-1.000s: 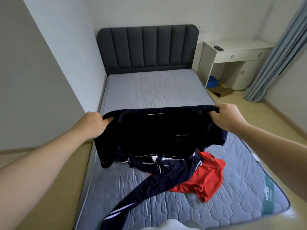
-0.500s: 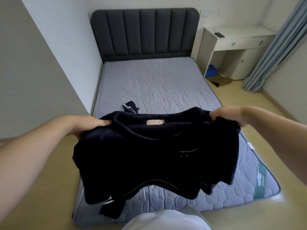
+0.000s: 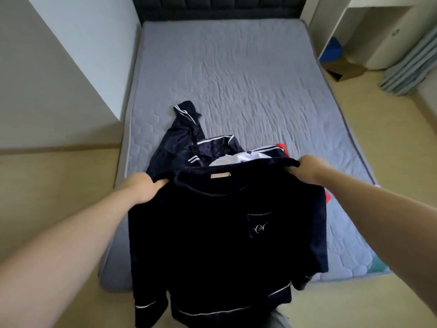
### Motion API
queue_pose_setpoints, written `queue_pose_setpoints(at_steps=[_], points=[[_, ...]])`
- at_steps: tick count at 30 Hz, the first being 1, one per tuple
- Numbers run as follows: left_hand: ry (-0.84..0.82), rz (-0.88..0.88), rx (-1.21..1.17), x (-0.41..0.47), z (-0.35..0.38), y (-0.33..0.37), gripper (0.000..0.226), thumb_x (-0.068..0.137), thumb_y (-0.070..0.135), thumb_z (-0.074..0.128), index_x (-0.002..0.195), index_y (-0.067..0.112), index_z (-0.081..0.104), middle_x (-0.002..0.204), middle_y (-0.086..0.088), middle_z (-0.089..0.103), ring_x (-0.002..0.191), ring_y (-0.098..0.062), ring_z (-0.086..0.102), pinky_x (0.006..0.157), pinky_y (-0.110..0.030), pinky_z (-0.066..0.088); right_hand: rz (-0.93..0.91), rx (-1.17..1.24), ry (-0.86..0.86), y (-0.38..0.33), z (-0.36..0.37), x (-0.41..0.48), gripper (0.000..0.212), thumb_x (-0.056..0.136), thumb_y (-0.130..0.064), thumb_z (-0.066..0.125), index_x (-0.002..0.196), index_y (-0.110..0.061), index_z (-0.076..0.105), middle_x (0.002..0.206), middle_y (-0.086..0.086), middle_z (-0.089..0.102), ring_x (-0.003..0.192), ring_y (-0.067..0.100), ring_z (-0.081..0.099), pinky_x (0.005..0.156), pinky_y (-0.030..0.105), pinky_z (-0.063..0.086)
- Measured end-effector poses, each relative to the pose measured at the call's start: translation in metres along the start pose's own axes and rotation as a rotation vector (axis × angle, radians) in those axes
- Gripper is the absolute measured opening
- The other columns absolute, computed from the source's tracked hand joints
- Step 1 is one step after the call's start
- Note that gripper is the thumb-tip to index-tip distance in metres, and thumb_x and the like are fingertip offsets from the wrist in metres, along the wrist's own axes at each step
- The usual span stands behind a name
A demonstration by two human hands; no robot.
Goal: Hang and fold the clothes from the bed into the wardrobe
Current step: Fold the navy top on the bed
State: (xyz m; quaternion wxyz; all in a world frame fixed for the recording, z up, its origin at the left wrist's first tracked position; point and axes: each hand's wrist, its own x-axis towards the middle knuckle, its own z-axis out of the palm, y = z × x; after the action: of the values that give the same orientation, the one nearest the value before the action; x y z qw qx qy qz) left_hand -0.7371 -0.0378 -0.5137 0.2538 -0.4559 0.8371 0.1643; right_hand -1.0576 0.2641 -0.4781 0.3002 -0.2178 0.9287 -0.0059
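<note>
**Navy top held up at the foot of the bed.** From the left: the left hand point(image 3: 144, 189) clenches one shoulder of the navy top point(image 3: 212, 252), fingers curled into the cloth. The right hand point(image 3: 307, 168) grips the opposite shoulder in the same way. Spreading the shoulders apart lets the body hang flat, facing the camera wearer. This hold probably serves to find the garment's shape before it is hung or folded.

The fabric looks soft, plush and matt, with thin pale piping at the cuffs and hem. It has a tan neck label point(image 3: 221, 175) and a chest pocket point(image 3: 259, 224) bearing a stitched monogram. The top hangs in front of the foot of the bed point(image 3: 236, 79), its hem below the edge of the quilted grey mattress.

Behind it lie a glossy navy striped jacket point(image 3: 186, 140), a white garment point(image 3: 224, 159) and a red garment point(image 3: 281, 147), crumpled and partly hidden, evidently not yet dealt with. At right stand a white desk point(image 3: 378, 22), a cardboard box point(image 3: 346, 69) and a pale curtain point(image 3: 411, 65). The wardrobe is not in view.
</note>
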Motion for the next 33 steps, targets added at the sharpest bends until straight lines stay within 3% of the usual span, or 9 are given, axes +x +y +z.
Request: queue_pose_setpoints(at_steps=[4, 8, 11, 17, 21, 23, 25, 28, 33], points=[[0.089, -0.149, -0.049, 0.077, 0.087, 0.018, 0.075, 0.093, 0.073, 0.036, 0.106, 0.006, 0.069, 0.114, -0.023, 0.067, 0.102, -0.04, 0.065, 0.082, -0.04, 0.051, -0.027, -0.058, 0.108, 0.009, 0.095, 0.085, 0.051, 0.096, -0.054, 0.048, 0.114, -0.008, 0.064, 0.114, 0.02, 0.066, 0.103, 0.04, 0.063, 0.077, 0.041, 0.049], [0.105, -0.236, -0.015, 0.136, 0.168, 0.031, 0.072, 0.097, 0.066, 0.038, 0.107, 0.002, 0.069, 0.113, -0.024, 0.067, 0.104, -0.042, 0.065, 0.082, -0.042, 0.051, -0.014, -0.083, 0.129, 0.017, 0.186, 0.146, 0.046, 0.097, -0.056, 0.045, 0.11, -0.015, 0.063, 0.111, 0.016, 0.066, 0.101, 0.038, 0.064, 0.075, 0.04, 0.043], [0.108, -0.265, 0.05, 0.166, 0.209, 0.03, 0.072, 0.098, 0.064, 0.035, 0.106, 0.001, 0.069, 0.114, -0.024, 0.066, 0.104, -0.042, 0.064, 0.073, -0.041, 0.045, 0.001, -0.119, 0.174, 0.022, 0.229, 0.176, 0.042, 0.1, -0.054, 0.038, 0.108, -0.017, 0.057, 0.108, 0.014, 0.066, 0.101, 0.037, 0.062, 0.094, 0.05, 0.04], [0.212, -0.25, 0.094, 0.218, 0.217, 0.027, 0.066, 0.099, 0.064, 0.034, 0.089, 0.006, 0.064, 0.104, -0.023, 0.065, 0.092, -0.042, 0.064, 0.064, -0.039, 0.041, -0.107, 0.024, 0.263, 0.022, 0.251, 0.229, 0.036, 0.099, -0.048, 0.044, 0.101, -0.011, 0.047, 0.105, 0.02, 0.061, 0.093, 0.043, 0.059, 0.068, 0.042, 0.037], [0.31, -0.235, 0.065, 0.259, 0.198, 0.038, 0.067, 0.098, 0.064, 0.036, 0.102, 0.003, 0.065, 0.105, -0.025, 0.065, 0.096, -0.044, 0.064, 0.068, -0.041, 0.046, -0.07, 0.092, 0.341, 0.008, 0.24, 0.273, 0.041, 0.099, -0.047, 0.044, 0.111, -0.008, 0.05, 0.114, 0.022, 0.06, 0.108, 0.042, 0.056, 0.081, 0.046, 0.041], [0.349, -0.199, 0.021, 0.272, 0.198, 0.047, 0.063, 0.1, 0.057, 0.039, 0.125, 0.002, 0.056, 0.125, -0.026, 0.057, 0.112, -0.045, 0.057, 0.078, -0.048, 0.048, -0.033, 0.165, 0.38, 0.001, 0.24, 0.289, 0.045, 0.098, -0.049, 0.043, 0.119, -0.01, 0.047, 0.124, 0.02, 0.055, 0.117, 0.041, 0.051, 0.103, 0.054, 0.037], [0.356, -0.127, -0.002, 0.278, 0.209, 0.057, 0.062, 0.1, 0.045, 0.049, 0.143, 0.003, 0.038, 0.151, -0.023, 0.036, 0.133, -0.042, 0.041, 0.096, -0.055, 0.045, -0.006, 0.183, 0.396, 0.0, 0.245, 0.299, 0.049, 0.098, -0.05, 0.041, 0.128, -0.01, 0.044, 0.131, 0.019, 0.051, 0.123, 0.041, 0.048, 0.11, 0.057, 0.031], [0.268, 0.007, 0.049, 0.273, 0.24, 0.081, 0.068, 0.096, 0.031, 0.059, 0.151, 0.009, 0.026, 0.164, -0.015, 0.012, 0.146, -0.034, 0.022, 0.107, -0.053, 0.038, -0.008, 0.111, 0.344, 0.013, 0.265, 0.301, 0.05, 0.102, -0.042, 0.039, 0.137, -0.006, 0.041, 0.138, 0.021, 0.047, 0.126, 0.042, 0.044, 0.107, 0.052, 0.03], [0.167, 0.356, 0.172, 0.244, 0.294, 0.143, 0.062, 0.097, 0.027, 0.055, 0.153, 0.017, 0.029, 0.164, -0.005, 0.019, 0.143, -0.029, 0.032, 0.108, -0.043, 0.039, 0.115, 0.231, 0.156, 0.06, 0.299, 0.291, 0.046, 0.104, -0.036, 0.036, 0.14, -0.008, 0.039, 0.143, 0.021, 0.041, 0.128, 0.044, 0.043, 0.103, 0.054, 0.035]])
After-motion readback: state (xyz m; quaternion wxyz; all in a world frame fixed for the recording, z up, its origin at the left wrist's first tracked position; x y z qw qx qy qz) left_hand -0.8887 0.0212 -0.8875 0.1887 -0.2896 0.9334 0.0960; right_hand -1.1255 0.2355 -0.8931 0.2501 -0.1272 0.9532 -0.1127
